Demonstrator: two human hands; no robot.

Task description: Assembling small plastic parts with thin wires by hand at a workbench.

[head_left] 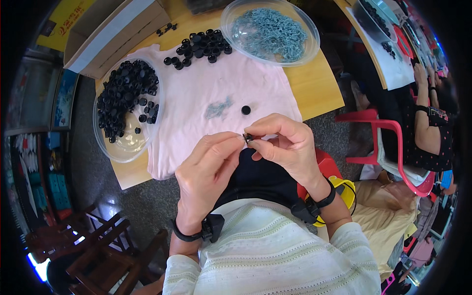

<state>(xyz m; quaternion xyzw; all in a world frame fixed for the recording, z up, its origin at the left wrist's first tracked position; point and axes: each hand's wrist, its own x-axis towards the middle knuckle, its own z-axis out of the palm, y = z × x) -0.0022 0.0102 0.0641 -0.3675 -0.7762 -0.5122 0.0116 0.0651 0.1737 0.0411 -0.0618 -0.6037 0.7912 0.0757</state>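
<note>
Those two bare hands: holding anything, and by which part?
The right hand pinches a small, black, plastic-looking piece, with the left hand touching it or nearly so; which part is gripped cannot be told.

Held piece: dark, looks plastic. Lone cap: black plastic, smooth top. Left tub, right tub: clear glossy plastic. Grey-blue bits: metallic look, rough tangle. Pink cloth: matt, wrinkled. Worktop: smooth, wood-like. Carton: matt cardboard. Chair: red plastic, glossy.
</note>
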